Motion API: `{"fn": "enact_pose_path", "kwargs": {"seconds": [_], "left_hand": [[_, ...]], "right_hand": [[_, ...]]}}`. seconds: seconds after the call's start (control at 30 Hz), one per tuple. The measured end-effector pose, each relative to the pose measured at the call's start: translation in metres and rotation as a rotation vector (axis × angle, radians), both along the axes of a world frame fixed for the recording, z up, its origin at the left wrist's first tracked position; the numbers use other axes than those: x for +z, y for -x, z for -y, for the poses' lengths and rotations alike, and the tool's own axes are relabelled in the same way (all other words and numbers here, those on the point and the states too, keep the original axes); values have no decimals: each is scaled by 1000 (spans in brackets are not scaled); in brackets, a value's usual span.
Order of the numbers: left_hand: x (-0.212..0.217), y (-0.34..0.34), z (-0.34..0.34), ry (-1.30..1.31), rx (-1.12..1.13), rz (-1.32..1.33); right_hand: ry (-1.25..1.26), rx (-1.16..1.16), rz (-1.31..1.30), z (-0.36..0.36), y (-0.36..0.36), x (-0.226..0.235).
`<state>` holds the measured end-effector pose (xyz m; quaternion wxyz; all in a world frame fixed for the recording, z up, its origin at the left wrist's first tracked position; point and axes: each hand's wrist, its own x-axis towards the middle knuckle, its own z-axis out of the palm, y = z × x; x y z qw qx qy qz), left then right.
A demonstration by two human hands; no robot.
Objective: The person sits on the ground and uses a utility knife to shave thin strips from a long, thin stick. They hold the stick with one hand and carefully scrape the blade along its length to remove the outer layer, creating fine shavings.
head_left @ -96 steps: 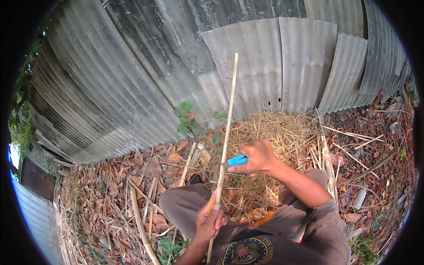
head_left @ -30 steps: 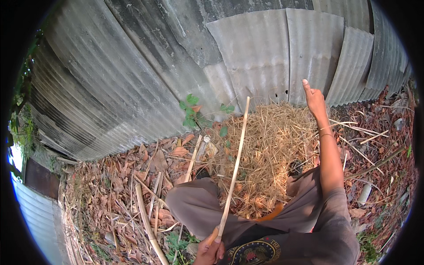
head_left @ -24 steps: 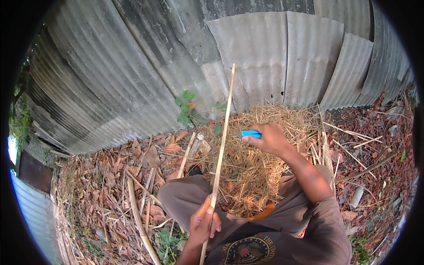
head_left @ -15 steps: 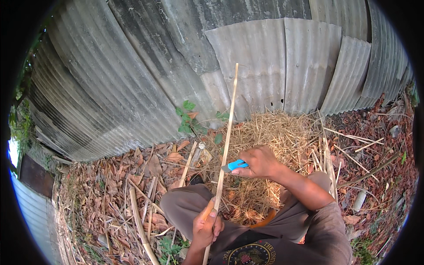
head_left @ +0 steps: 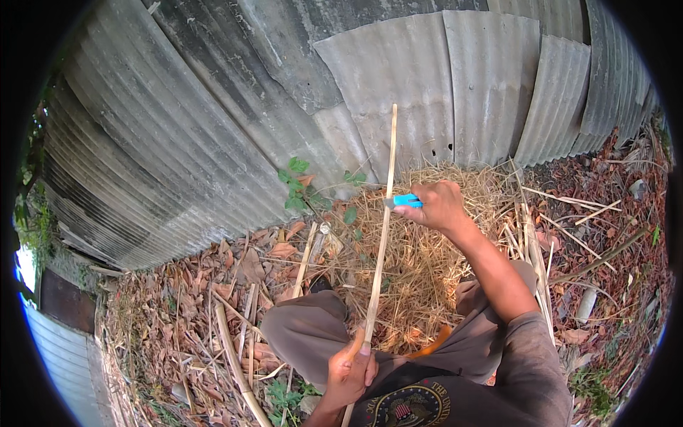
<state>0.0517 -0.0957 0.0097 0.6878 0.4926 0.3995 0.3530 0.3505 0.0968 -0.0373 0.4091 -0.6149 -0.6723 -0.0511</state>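
Currently, strip (head_left: 380, 267): pale, one piece, slanting up over straw-coloured shreds (head_left: 427, 267).
Left hand (head_left: 351, 371): fingers wrapped around strip's lower part.
Right hand (head_left: 438, 206): fingers clenched on blue knife (head_left: 408, 201), blade at strip's upper half.
Paring done: some, judging by shreds.
Paring left: cannot tell.
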Motion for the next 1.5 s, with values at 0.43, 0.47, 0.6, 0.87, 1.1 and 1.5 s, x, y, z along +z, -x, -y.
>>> {"fn": "enact_pose_path", "kwargs": {"seconds": [0.43, 0.47, 0.6, 0.87, 1.1, 1.5], "left_hand": [[-6, 10, 2, 17, 59, 92], [-6, 9, 2, 12, 44, 72], [0, 10, 19, 40, -57, 17], [-14, 29, 22, 126, 51, 80], [-4, 18, 10, 93, 26, 42], [-11, 30, 39, 135, -69, -9]], "right_hand": [[-164, 295, 182, 42, 46, -2], [-186, 281, 173, 40, 46, -2], [205, -57, -33, 14, 11, 9], [222, 289, 90, 54, 49, -4], [-118, 264, 188, 37, 41, -6], [-10, -141, 78, -14, -38, -16]]}}
